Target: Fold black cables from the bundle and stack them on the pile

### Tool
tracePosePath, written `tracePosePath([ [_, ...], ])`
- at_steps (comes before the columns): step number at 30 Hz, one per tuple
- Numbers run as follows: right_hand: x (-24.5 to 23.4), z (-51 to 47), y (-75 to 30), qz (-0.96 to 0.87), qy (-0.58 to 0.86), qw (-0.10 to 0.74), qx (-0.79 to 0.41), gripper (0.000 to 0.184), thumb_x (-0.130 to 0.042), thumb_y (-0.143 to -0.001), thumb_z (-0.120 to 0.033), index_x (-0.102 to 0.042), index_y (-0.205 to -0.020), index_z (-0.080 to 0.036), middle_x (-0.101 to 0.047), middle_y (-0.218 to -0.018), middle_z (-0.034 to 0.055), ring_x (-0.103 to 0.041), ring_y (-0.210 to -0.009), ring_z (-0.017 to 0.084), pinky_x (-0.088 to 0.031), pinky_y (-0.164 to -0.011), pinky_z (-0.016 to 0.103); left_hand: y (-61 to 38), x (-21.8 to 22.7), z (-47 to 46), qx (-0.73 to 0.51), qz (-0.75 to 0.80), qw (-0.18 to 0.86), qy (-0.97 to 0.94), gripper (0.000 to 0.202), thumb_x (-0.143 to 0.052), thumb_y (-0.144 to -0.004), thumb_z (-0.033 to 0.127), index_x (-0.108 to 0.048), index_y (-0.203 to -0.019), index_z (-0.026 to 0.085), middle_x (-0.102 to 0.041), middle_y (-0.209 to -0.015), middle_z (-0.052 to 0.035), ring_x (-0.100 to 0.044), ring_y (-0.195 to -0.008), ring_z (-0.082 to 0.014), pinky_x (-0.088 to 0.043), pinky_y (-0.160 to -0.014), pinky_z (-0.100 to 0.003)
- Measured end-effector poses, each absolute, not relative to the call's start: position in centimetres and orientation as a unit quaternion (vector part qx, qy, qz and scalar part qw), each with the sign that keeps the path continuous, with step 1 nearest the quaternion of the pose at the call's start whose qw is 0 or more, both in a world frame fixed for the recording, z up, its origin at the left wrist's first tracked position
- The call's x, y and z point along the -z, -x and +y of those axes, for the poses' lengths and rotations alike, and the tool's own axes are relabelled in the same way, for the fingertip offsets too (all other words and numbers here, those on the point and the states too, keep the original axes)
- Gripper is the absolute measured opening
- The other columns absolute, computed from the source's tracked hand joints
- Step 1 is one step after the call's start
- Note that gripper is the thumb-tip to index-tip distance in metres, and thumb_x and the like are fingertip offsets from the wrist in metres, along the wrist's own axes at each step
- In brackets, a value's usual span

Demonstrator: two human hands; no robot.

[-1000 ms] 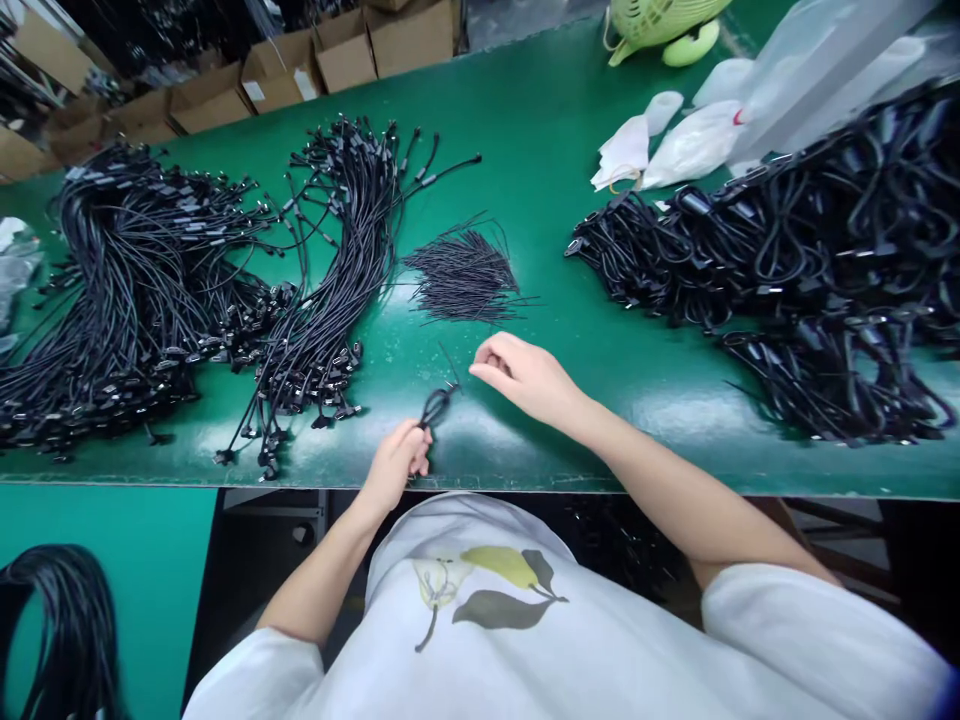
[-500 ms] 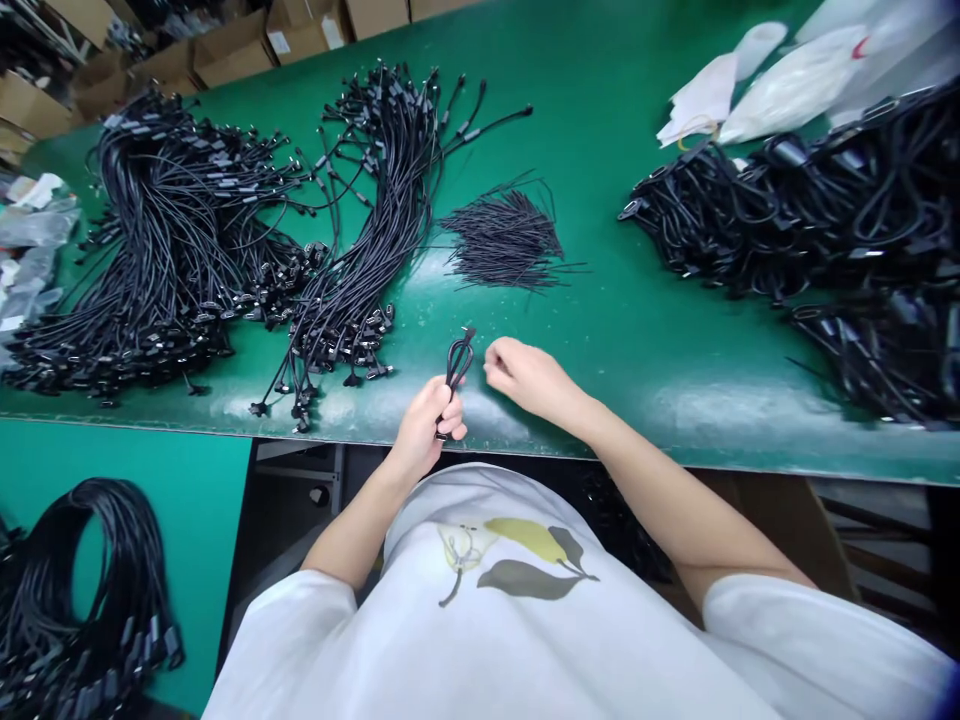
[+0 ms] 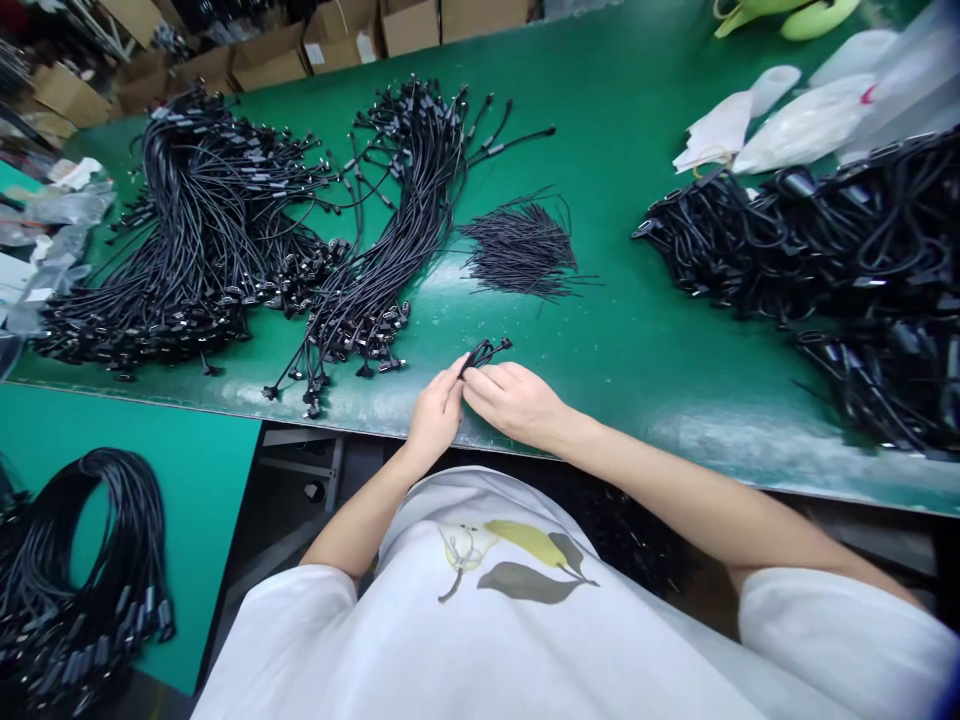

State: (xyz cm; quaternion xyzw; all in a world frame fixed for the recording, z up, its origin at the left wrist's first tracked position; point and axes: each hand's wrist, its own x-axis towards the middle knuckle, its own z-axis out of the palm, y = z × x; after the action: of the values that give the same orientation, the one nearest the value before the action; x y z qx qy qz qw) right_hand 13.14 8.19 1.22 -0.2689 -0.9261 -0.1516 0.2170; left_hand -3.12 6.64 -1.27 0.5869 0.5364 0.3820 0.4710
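Note:
A folded black cable [image 3: 486, 352] is pinched between my two hands, just above the front edge of the green table [image 3: 622, 370]. My left hand [image 3: 436, 410] grips it from the left, thumb toward its middle. From the right, my right hand [image 3: 517, 398] closes its fingers at the same spot, touching the left fingertips. The cable's looped end and a plug stick out beyond the fingers; the rest is hidden. Beyond the hands lies a pile of short black twist ties [image 3: 521, 248]. Whether a tie is between my fingers I cannot tell.
Left of the ties lie a bundle of straight black cables [image 3: 409, 215] and a larger heap [image 3: 195, 240]. Folded cables [image 3: 750, 235] are piled at right, beside white plastic bags [image 3: 806, 120]. A coiled bundle [image 3: 127, 520] rests on the lower left surface. Cardboard boxes [image 3: 270, 55] line the back.
My right hand has moved left to meet the left hand at the cable. The cable has tilted from nearly upright toward the right. The whole view has shifted slightly.

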Motion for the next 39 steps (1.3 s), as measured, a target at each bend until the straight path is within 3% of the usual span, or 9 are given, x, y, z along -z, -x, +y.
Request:
tracePosePath([
  [4, -2.4, 9.1, -14.0, -0.947, 0.132, 0.156, 0.246, 0.027, -0.04, -0.092, -0.011, -0.064, -0.103, -0.008, -0.061, -0.119, 0.0147, -0.049, -0.117, 0.025, -0.039, -0.093, 0.037, 3.3, 1.2, 7.3, -0.327, 0.507, 0.639, -0.477, 0.027, -0.055, -0.086, 0.04, -0.063, -0.089, 0.014, -0.039, -0.048, 0.0073, -0.039, -0.044, -0.0087, -0.037, -0.049, -0.023],
  [8, -3.7, 9.7, -14.4, -0.956, 0.088, 0.095, 0.264, 0.025, -0.041, -0.093, -0.013, -0.063, -0.105, -0.01, -0.064, -0.104, 0.0131, -0.054, -0.103, 0.023, -0.041, -0.085, 0.036, 3.5, 0.4, 7.5, -0.32, 0.446, 0.753, -0.363, 0.032, -0.073, -0.071, 0.041, -0.052, -0.07, 0.017, -0.033, -0.047, 0.0104, -0.03, -0.041, -0.0041, -0.035, -0.045, -0.02],
  [16, -5.4, 8.9, -13.2, -0.986, 0.156, -0.023, 0.061, 0.041, -0.028, -0.087, -0.002, -0.064, -0.076, -0.018, -0.059, -0.073, 0.011, -0.05, -0.066, 0.02, -0.034, -0.06, 0.034, 3.2, -0.3, 6.6, -0.292, 0.411, 0.809, -0.304, 0.021, -0.071, -0.071, 0.03, -0.058, -0.076, 0.016, -0.036, -0.053, 0.0095, -0.028, -0.044, -0.0034, -0.034, -0.047, -0.019],
  [20, -5.4, 9.6, -12.7, -0.97, 0.234, -0.065, 0.0, 0.03, -0.037, -0.086, -0.009, -0.065, -0.078, -0.012, -0.064, -0.073, 0.0144, -0.054, -0.063, 0.021, -0.031, -0.057, 0.034, 2.9, -0.2, 6.3, -0.344, 0.419, 0.754, -0.37, 0.015, -0.058, -0.079, 0.025, -0.065, -0.088, 0.015, -0.044, -0.055, 0.0058, -0.041, -0.053, -0.0084, -0.04, -0.057, -0.022],
  [22, -5.1, 10.2, -12.4, -0.948, 0.308, -0.048, -0.061, 0.025, -0.042, -0.088, -0.015, -0.066, -0.082, -0.011, -0.067, -0.077, 0.0136, -0.057, -0.065, 0.02, -0.03, -0.057, 0.031, 2.9, -0.1, 6.7, -0.398, 0.443, 0.701, -0.393, 0.017, -0.056, -0.081, 0.027, -0.067, -0.088, 0.015, -0.055, -0.063, 0.0019, -0.05, -0.064, -0.0115, -0.043, -0.067, -0.024],
  [25, -4.2, 10.6, -11.9, -0.888, 0.423, 0.086, -0.159, 0.029, -0.041, -0.094, -0.025, -0.065, -0.082, -0.015, -0.07, -0.084, 0.0095, -0.061, -0.074, 0.018, -0.035, -0.063, 0.027, 3.0, -0.4, 7.7, -0.497, 0.436, 0.657, -0.362, 0.022, -0.06, -0.082, 0.032, -0.071, -0.093, 0.016, -0.069, -0.089, -0.0039, -0.059, -0.089, -0.0167, -0.044, -0.087, -0.029],
  [29, -2.2, 9.5, -11.5, -0.804, 0.466, 0.267, -0.254, 0.034, -0.037, -0.098, -0.03, -0.062, -0.078, -0.017, -0.068, -0.08, 0.0048, -0.06, -0.073, 0.015, -0.04, -0.068, 0.024, 3.8, -1.0, 9.1, -0.513, 0.353, 0.704, -0.341, 0.042, -0.075, -0.071, 0.028, -0.069, -0.111, 0.019, -0.069, -0.112, -0.0066, -0.058, -0.11, -0.0196, -0.037, -0.102, -0.031],
  [34, -1.2, 8.2, -12.5, -0.868, 0.409, 0.231, -0.163, 0.034, -0.037, -0.096, -0.029, -0.063, -0.079, -0.016, -0.068, -0.083, 0.0092, -0.059, -0.077, 0.017, -0.038, -0.07, 0.027, 5.3, -1.4, 9.3, -0.426, 0.334, 0.732, -0.413, 0.046, -0.079, -0.067, 0.026, -0.07, -0.112, 0.02, -0.066, -0.113, -0.0085, -0.055, -0.114, -0.0234, -0.034, -0.106, -0.037],
  [39, -2.0, 9.7, -14.4, -0.818, 0.443, 0.204, -0.305, 0.034, -0.038, -0.095, -0.031, -0.061, -0.075, -0.017, -0.065, -0.075, 0.0024, -0.056, -0.07, 0.014, -0.036, -0.065, 0.024, 4.7, -1.4, 7.3, -0.431, 0.405, 0.524, -0.613, 0.021, -0.057, -0.083, 0.019, -0.078, -0.085, 0.024, -0.056, -0.094, -0.0054, -0.05, -0.098, -0.0202, -0.036, -0.099, -0.035],
])
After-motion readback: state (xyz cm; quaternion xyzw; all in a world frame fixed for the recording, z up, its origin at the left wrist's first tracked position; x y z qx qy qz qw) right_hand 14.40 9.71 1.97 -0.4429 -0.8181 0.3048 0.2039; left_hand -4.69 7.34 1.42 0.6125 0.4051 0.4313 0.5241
